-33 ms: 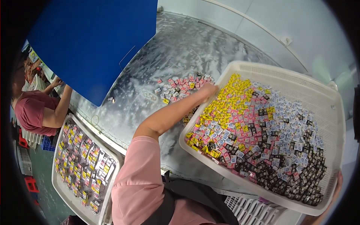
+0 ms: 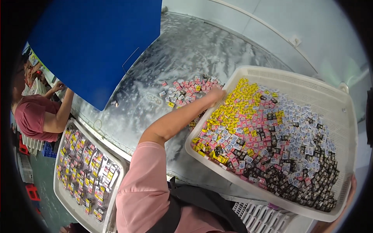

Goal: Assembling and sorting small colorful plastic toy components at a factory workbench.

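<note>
A large white plastic basket with perforated walls is held tilted at the right. Inside lies a heap of small square packets, yellow, pink, white-blue and black. My left hand is closed on the basket's left rim, its fingers partly hidden. My right hand grips the opposite rim at the lower right; only a sliver of it and the wrist show. Beside and partly behind my left forearm, a pile of loose packets, mostly pink and white, rests on the shiny metal table.
A blue panel with a wire handle stands at the upper left. To the left is another white tray of bundled packets. A co-worker in a dark red shirt works beyond it. White slatted crates stand below the basket.
The basket's far edge has dropped very slightly. Both my hands keep their places on its rims.
</note>
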Action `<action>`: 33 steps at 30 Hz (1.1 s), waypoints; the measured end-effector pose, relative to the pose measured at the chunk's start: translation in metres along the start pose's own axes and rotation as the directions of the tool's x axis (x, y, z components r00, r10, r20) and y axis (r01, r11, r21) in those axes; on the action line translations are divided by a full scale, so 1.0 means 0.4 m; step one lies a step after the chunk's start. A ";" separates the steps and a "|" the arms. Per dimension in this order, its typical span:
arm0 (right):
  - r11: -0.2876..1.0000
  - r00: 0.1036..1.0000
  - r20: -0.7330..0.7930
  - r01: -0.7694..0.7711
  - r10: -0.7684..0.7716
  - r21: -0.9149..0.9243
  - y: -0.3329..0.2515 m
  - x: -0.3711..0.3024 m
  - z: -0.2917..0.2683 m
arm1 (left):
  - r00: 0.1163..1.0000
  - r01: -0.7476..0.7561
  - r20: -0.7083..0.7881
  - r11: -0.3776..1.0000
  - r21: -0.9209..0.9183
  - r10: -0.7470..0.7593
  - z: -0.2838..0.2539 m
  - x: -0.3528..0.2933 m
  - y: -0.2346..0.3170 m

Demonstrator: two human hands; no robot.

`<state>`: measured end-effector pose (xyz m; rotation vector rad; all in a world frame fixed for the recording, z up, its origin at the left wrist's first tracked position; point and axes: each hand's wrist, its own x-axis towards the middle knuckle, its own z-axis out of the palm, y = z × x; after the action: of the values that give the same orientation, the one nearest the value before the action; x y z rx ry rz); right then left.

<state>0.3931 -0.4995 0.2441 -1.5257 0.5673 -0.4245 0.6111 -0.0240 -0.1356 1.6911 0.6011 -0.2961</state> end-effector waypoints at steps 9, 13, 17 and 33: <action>0.951 0.988 0.001 0.150 -0.155 -0.269 -0.158 0.066 0.015 | 0.934 -0.358 0.245 0.719 0.595 0.261 -0.021 0.000 -0.001; 0.907 0.974 0.096 0.227 -0.207 -0.354 -0.204 0.048 0.081 | 0.954 -0.300 0.175 0.818 0.491 0.245 -0.105 -0.066 0.062; 0.970 0.986 0.169 0.026 0.016 -0.241 -0.262 0.045 0.116 | 0.954 -0.295 0.177 0.875 0.384 0.244 -0.268 -0.190 -0.025; 0.846 0.968 0.199 0.230 -0.150 -0.481 -0.358 -0.031 0.116 | 0.861 -0.420 -0.286 0.905 0.065 0.420 -0.283 -0.528 -0.325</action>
<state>0.4232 -0.4570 0.3861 -2.1128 0.4198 -0.3170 0.3505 0.0522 -0.1123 1.8308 0.4274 0.2765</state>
